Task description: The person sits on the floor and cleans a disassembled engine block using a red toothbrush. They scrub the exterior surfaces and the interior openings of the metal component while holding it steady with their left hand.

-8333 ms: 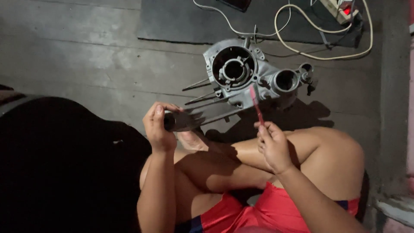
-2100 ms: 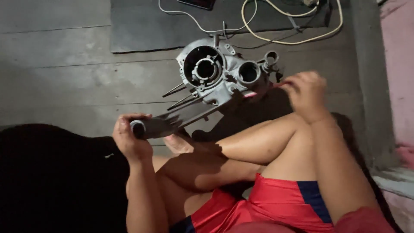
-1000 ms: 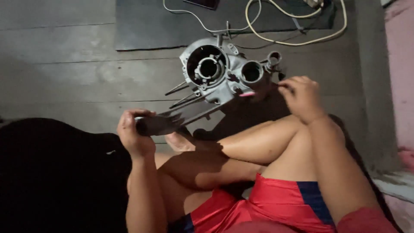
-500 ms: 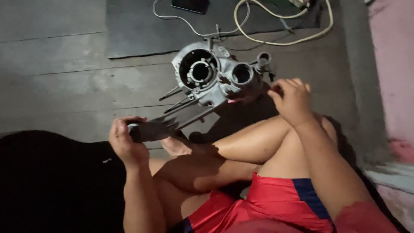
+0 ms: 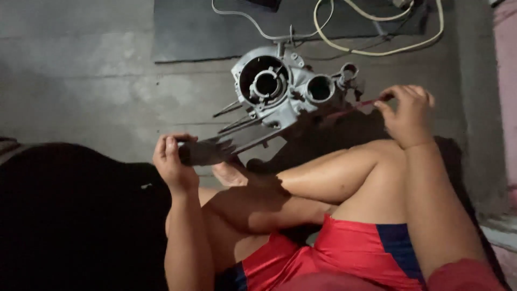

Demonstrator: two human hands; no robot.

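Sitting cross-legged, left hand (image 5: 173, 164) clamped around a dark flat part (image 5: 207, 151), right hand (image 5: 407, 115) pinching a red brush (image 5: 353, 108) beside a grey engine casing (image 5: 280, 89).

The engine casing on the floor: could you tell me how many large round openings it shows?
2. The bigger opening is on the left of the engine casing; the smaller opening is to its right. Others may be hidden in shadow.

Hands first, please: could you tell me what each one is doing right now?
Left hand: closed on a dark flat tool.
Right hand: pinching a thin red tool.
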